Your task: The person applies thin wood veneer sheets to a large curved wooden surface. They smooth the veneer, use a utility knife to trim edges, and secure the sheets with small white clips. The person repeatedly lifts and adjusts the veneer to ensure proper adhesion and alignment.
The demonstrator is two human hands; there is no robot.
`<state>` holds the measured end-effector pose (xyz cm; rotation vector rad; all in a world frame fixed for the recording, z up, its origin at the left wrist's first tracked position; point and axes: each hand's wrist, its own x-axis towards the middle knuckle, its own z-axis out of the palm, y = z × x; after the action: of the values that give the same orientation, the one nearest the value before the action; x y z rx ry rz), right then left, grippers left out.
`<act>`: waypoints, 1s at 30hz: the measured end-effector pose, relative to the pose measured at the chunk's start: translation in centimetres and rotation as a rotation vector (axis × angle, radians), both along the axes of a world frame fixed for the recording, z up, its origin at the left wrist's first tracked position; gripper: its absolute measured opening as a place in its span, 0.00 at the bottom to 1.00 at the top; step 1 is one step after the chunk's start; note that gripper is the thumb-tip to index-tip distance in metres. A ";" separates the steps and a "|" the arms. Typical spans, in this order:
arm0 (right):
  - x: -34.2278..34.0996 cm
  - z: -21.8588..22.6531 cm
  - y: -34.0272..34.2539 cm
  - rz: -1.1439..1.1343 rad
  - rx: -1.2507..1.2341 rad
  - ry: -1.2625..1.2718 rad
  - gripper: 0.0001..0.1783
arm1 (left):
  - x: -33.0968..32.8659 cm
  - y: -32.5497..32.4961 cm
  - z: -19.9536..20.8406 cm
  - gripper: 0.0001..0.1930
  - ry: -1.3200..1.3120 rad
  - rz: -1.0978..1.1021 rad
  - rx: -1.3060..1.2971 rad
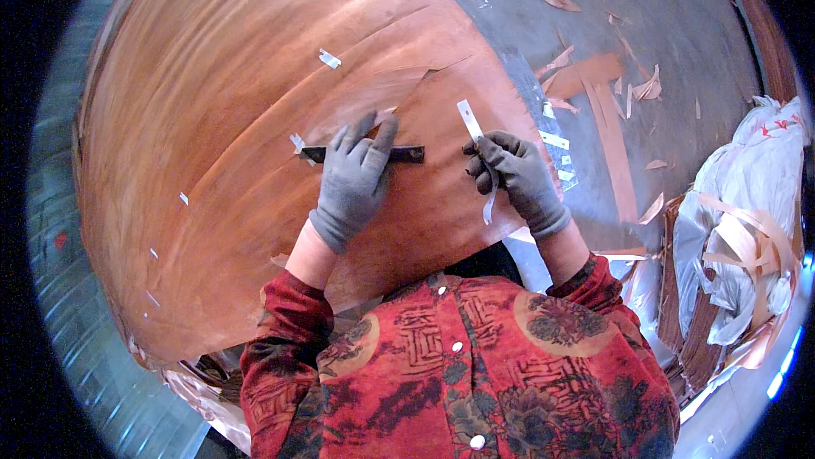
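Note:
My left hand point(355, 174), in a grey glove, lies over a dark flat bar point(409, 154) with a hole near its right end. Its fingers stretch past the bar onto a large reddish-brown wood veneer sheet point(238, 230); the grip underneath is hidden. Just beyond the fingertips, a split with a pointed edge point(416, 81) runs through the veneer. To the right, my gloved right hand point(516, 174) pinches a strip of white perforated tape point(469, 119). One end of the tape points up and away, while the other hangs below the fingers.
Small tape pieces point(329, 58) are scattered on the veneer. More tape bits point(554, 140) lie past its right edge on a grey surface point(679, 26), among veneer offcuts point(611, 149). A whitish plastic bag point(747, 170) with curled scraps sits at the right.

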<state>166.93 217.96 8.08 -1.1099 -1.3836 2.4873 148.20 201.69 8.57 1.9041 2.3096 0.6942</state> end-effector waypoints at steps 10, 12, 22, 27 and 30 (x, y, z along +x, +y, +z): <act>-3.2 1.3 -0.2 0.050 0.045 0.005 0.16 | -1.3 4.8 -1.6 0.40 0.053 0.242 0.234; -3.6 1.4 0.0 0.026 0.067 -0.016 0.16 | -1.8 5.0 -2.4 0.34 0.044 0.224 0.063; -7.6 1.9 1.2 0.065 0.044 -0.017 0.16 | -2.0 5.2 -3.4 0.23 0.195 0.143 -0.061; -9.1 0.0 1.5 0.122 -0.012 -0.097 0.14 | -2.1 5.2 -3.5 0.29 0.135 0.173 -0.011; -9.2 0.0 1.7 0.132 -0.006 -0.091 0.14 | -1.9 5.5 -3.2 0.36 0.154 0.165 -0.050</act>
<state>157.73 219.70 8.10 -1.1836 -1.5209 2.5616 146.29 207.14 5.33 1.8207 2.5748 0.5145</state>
